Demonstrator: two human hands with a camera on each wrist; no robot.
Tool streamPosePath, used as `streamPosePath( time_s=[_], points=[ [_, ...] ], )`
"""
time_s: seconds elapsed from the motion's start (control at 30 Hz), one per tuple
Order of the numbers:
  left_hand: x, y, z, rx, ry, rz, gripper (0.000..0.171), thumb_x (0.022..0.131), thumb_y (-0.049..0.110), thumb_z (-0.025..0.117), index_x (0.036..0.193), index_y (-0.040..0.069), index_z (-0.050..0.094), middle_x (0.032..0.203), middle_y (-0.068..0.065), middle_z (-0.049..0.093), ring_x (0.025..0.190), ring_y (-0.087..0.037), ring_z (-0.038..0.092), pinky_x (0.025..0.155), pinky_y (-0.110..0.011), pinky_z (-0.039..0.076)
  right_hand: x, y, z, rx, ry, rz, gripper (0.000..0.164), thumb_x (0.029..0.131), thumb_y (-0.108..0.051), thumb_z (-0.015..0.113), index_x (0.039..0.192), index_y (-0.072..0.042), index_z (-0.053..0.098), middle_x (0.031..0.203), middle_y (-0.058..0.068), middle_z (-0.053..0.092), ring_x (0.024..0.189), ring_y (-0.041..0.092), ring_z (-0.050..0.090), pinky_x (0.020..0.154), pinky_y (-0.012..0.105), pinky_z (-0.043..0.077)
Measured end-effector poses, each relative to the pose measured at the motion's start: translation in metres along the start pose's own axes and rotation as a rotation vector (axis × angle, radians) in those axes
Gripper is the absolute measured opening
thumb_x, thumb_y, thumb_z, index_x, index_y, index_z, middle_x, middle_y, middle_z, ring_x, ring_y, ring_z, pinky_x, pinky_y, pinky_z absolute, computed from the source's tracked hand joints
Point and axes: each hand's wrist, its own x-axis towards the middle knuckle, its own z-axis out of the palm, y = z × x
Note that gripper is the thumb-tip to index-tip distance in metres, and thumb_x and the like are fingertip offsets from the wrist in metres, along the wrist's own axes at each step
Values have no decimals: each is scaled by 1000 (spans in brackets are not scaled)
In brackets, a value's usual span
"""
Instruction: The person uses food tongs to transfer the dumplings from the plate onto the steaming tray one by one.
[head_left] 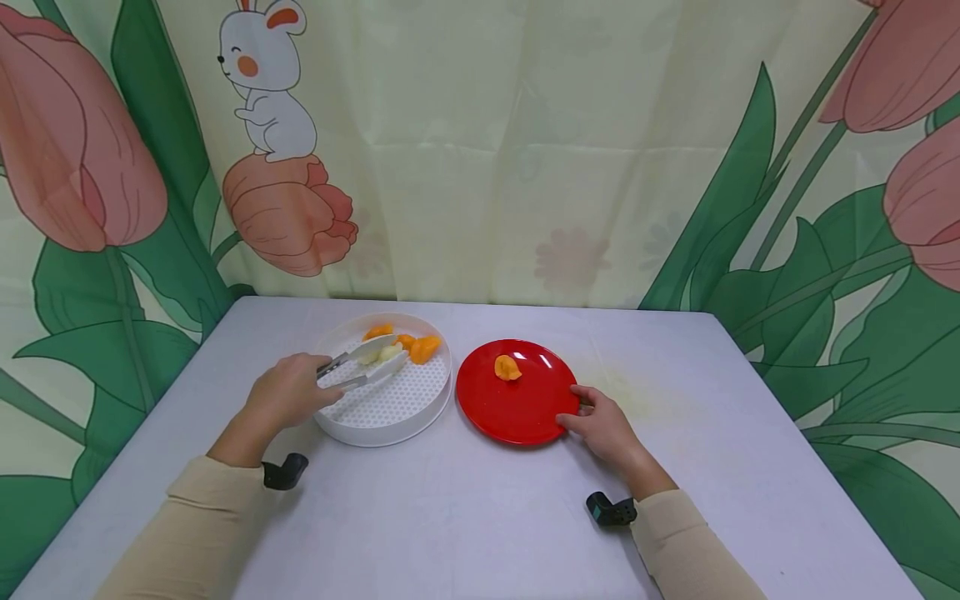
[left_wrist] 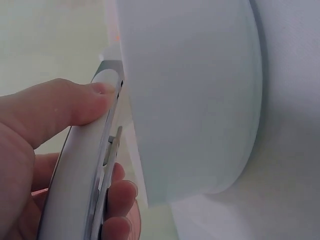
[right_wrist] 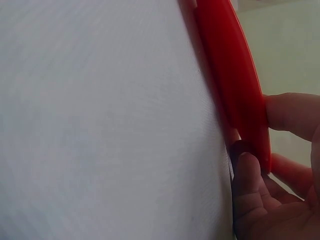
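Note:
My left hand grips a pair of metal tongs with pale tips, thumb on one arm and fingers round the other in the left wrist view. The tips reach into a round white steamer basket with a perforated floor. Between them lies a pale yellowish piece of food. Orange pieces sit beside it toward the basket's back. My right hand holds the right rim of a red plate, thumb above and fingers beneath. One orange piece rests toward the plate's back.
The basket and plate stand side by side on a white-covered table. Behind the table hangs a curtain printed with tulips and a rabbit. Each wrist wears a small black camera.

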Motion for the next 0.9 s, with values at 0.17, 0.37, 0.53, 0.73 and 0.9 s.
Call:
streamPosePath(
  time_s=[0.17, 0.37, 0.53, 0.73, 0.9],
  points=[
    [-3, 4, -7, -1, 44, 31, 68, 88, 30, 75, 138, -10, 52, 127, -31, 57, 99, -36, 56, 72, -44, 52, 0, 0, -1, -1, -5, 0, 75, 88, -22, 77, 151, -6, 39, 143, 20, 45, 120, 35, 50, 85, 36, 56],
    [-7, 16, -16, -8, 83, 68, 70, 88, 31, 75, 140, -8, 51, 129, -30, 57, 107, -39, 57, 78, -51, 53, 1, 0, -1, -1, -4, 3, 75, 87, -22, 77, 151, -6, 39, 143, 20, 45, 120, 35, 50, 85, 37, 56],
    [-8, 30, -18, -4, 84, 86, 70, 86, 31, 77, 141, -6, 52, 130, -29, 58, 112, -41, 56, 85, -55, 52, 1, 0, -1, -3, -1, 1, 75, 87, -21, 77, 150, -6, 40, 142, 20, 46, 119, 34, 51, 85, 36, 56],
    [-6, 48, -11, -3, 53, 120, 72, 84, 31, 80, 141, -3, 53, 126, -24, 61, 101, -33, 58, 81, -49, 54, 1, 0, -1, -3, -2, 0, 74, 88, -22, 77, 150, -6, 40, 141, 19, 47, 118, 34, 51, 85, 35, 56],
    [-2, 61, 0, 0, 35, 168, 71, 83, 33, 81, 140, -1, 55, 125, -19, 62, 95, -29, 57, 78, -45, 54, 0, 0, 0, 3, -2, 7, 75, 87, -21, 77, 150, -6, 40, 142, 20, 46, 120, 35, 50, 85, 37, 56]
  ],
)
